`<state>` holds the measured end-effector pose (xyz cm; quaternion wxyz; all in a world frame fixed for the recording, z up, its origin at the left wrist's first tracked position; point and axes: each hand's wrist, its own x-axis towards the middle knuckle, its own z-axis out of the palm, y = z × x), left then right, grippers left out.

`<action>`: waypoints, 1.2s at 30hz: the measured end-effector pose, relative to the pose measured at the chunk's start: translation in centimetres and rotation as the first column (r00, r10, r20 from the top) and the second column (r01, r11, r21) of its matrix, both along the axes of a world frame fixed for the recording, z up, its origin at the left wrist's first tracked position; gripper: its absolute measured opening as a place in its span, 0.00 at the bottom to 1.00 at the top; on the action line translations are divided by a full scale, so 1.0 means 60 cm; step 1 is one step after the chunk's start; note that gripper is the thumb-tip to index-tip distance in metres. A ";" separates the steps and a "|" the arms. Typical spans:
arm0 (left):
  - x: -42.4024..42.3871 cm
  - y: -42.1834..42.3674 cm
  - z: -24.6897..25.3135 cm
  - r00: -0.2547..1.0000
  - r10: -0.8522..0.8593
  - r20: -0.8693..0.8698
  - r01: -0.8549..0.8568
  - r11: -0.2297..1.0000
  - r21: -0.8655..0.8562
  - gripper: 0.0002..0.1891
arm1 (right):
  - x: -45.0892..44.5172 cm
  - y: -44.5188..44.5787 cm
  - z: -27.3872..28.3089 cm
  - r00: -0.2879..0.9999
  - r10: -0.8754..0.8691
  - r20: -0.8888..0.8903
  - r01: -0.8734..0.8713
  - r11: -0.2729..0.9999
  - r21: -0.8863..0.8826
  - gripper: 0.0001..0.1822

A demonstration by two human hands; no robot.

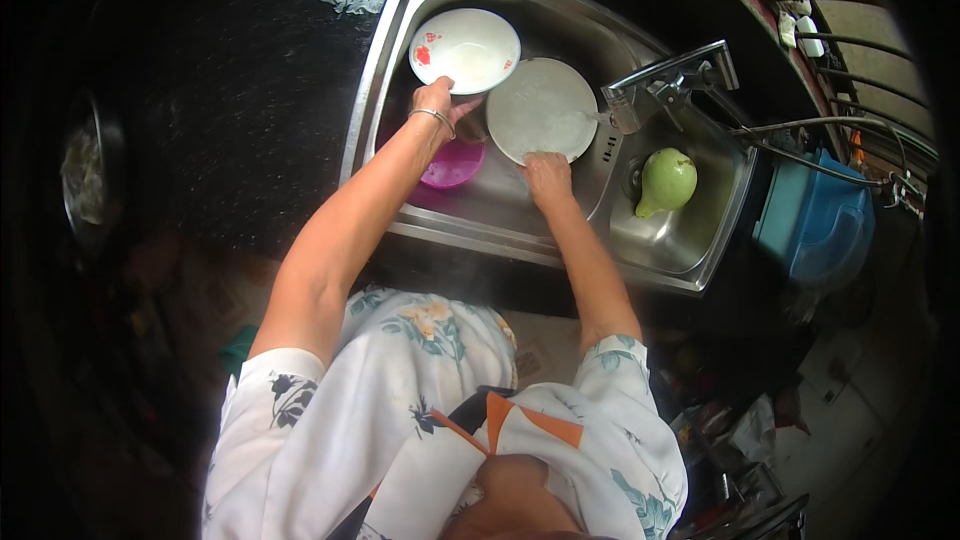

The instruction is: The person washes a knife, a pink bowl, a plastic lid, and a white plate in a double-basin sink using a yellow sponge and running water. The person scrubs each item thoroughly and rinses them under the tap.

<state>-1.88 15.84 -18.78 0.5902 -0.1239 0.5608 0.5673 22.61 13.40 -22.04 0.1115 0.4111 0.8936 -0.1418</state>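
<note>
My left hand grips the near rim of a white bowl with red flower marks, tilted over the large basin of a stainless steel sink. My right hand holds the near edge of a round, pale plate, its thumb and fingers partly hidden. Water runs from the faucet onto the plate's right side. Below my left hand, a pink plastic bowl sits in the large basin, partly covered by my wrist.
A green, pear-shaped gourd lies in the small right basin. Right of the sink stands a blue plastic container. A metal pan holding something pale is at the far left on the dark counter. Window bars are at upper right.
</note>
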 end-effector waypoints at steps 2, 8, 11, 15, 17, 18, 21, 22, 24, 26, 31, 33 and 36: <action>-0.002 0.003 -0.014 0.996 -0.026 -0.091 0.018 0.996 -0.086 0.22 | -0.006 -0.003 0.018 0.999 0.008 0.039 -0.006 0.999 -0.051 0.10; -0.008 -0.002 -0.038 0.993 -0.040 -0.108 0.030 0.996 -0.089 0.22 | -0.020 0.000 0.104 0.990 -0.101 -0.099 0.079 0.975 -0.210 0.13; 0.003 0.005 -0.036 0.990 -0.039 -0.135 0.026 0.995 -0.097 0.22 | -0.016 0.017 0.137 0.966 -0.185 -0.181 0.119 0.939 -0.323 0.14; 0.014 0.006 -0.042 0.979 -0.082 -0.186 0.052 0.986 -0.161 0.23 | -0.015 0.037 0.178 0.855 -0.466 -0.225 0.240 0.742 -0.626 0.17; 0.017 0.000 -0.042 0.977 -0.058 -0.204 0.025 0.987 -0.160 0.23 | -0.009 0.031 0.178 0.650 -0.698 -0.302 0.229 0.558 -0.798 0.19; 0.015 -0.005 -0.042 0.975 -0.048 -0.216 0.013 0.987 -0.159 0.23 | -0.013 0.025 0.178 0.529 -0.805 -0.270 0.180 0.417 -0.891 0.19; 0.017 -0.025 -0.044 0.966 -0.187 -0.176 0.142 0.960 -0.243 0.25 | -0.024 0.015 0.202 0.126 -0.978 -0.169 0.046 0.176 -0.983 0.16; 0.019 -0.036 -0.032 0.935 -0.306 -0.177 0.259 0.934 -0.248 0.31 | -0.024 0.017 0.210 0.070 -0.986 -0.150 -0.045 0.147 -0.988 0.18; 0.022 -0.064 -0.002 0.834 -0.466 -0.294 0.416 0.882 -0.220 0.35 | -0.036 0.018 0.227 -0.015 -0.988 -0.157 -0.064 0.157 -0.985 0.17; 0.018 -0.077 0.041 0.683 -0.623 -0.380 0.592 0.778 -0.211 0.46 | -0.053 0.017 0.221 -0.086 -0.947 -0.311 -0.015 0.313 -0.950 0.16; 0.071 -0.083 0.166 0.811 -0.572 -0.122 0.584 0.781 0.221 0.52 | -0.125 -0.001 0.238 0.477 -0.693 -0.541 0.505 0.720 -0.477 0.12; 0.098 -0.075 0.142 0.854 -0.474 -0.216 0.521 0.770 0.368 0.45 | -0.144 -0.023 0.226 0.706 -0.462 -0.537 0.413 0.884 -0.218 0.07; 0.079 -0.062 0.091 0.914 -0.391 -0.109 0.401 0.828 0.393 0.29 | -0.142 -0.033 0.213 0.765 -0.253 -0.592 0.300 0.954 -0.020 0.08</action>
